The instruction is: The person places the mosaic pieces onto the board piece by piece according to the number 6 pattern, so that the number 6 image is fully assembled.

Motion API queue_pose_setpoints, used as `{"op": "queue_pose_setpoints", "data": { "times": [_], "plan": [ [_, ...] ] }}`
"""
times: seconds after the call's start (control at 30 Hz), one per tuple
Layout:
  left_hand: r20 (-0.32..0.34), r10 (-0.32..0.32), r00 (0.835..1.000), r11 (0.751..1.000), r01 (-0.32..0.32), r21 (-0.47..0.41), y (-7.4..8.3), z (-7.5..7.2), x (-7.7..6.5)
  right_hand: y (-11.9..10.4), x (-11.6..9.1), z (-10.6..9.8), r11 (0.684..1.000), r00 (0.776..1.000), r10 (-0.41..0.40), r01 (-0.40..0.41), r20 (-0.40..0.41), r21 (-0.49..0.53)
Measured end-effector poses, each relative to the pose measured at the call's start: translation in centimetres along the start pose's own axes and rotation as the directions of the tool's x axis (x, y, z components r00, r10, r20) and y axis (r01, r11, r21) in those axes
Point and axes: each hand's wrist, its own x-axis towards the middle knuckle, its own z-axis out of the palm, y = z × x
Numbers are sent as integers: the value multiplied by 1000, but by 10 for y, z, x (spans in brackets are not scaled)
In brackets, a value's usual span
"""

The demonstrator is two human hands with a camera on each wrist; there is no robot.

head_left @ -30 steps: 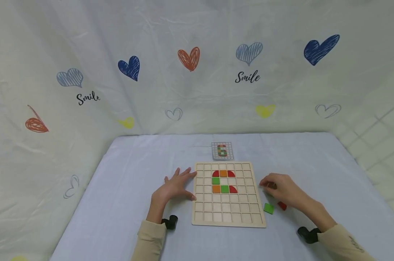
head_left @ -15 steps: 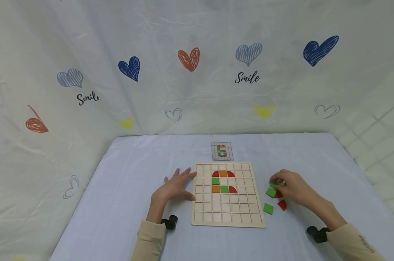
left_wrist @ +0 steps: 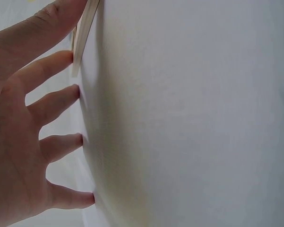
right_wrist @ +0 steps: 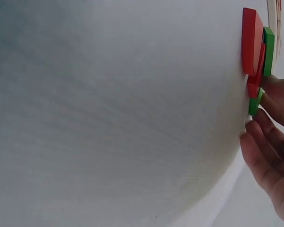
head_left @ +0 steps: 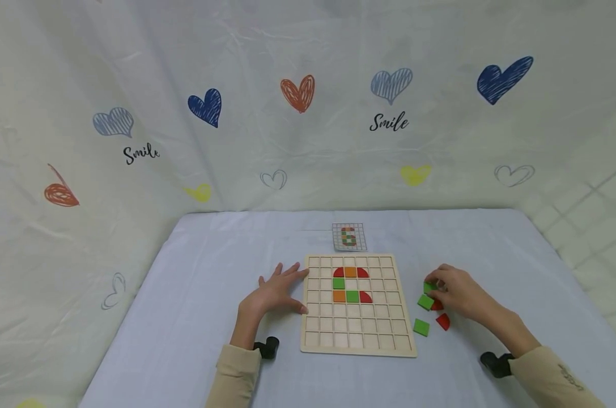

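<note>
A wooden grid board [head_left: 359,326] lies flat, bearing several red, orange and green tiles. My left hand [head_left: 274,292] spreads its fingers at the board's left edge, with index finger and thumb touching the rim; the other fingertips rest on the cloth in the left wrist view. To the board's right, my right hand [head_left: 458,292] pinches a green square tile [head_left: 428,287] between thumb and fingers, low at the tabletop. Close by lie another green square tile [head_left: 425,302], a partly hidden red tile [head_left: 437,305], a red quarter-round tile [head_left: 442,322] and a green tile [head_left: 421,327].
A small pattern card [head_left: 349,237] with a coloured figure on a grid lies behind the board. White cloth covers the table [head_left: 211,249]. A curtain [head_left: 338,153] printed with hearts hangs behind it. Each wrist wears a black camera [head_left: 270,347].
My right hand has moved right, away from the board's edge, uncovering green and red tiles that it hid before. It has held about the same place over the last half second. The left hand has stayed put.
</note>
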Motion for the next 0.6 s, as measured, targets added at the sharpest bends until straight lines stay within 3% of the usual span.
{"op": "queue_pose_setpoints", "data": {
  "times": [0.23, 0.47, 0.6],
  "plan": [
    [-1, -4, 1000, 1000, 4, -6, 1, -1, -1, -1, 3, 0, 997, 999, 36, -38, 34, 63],
    [3, 2, 1000, 1000, -2, -20, 0, -1, -1, 0, 2, 4, 997, 998, -68, 68, -12, 32],
    [4, 7, 1000, 1000, -7, -18, 0, -2, -2, -1, 2, 2, 997, 998, -58, 58, -19, 41]
  ]
}}
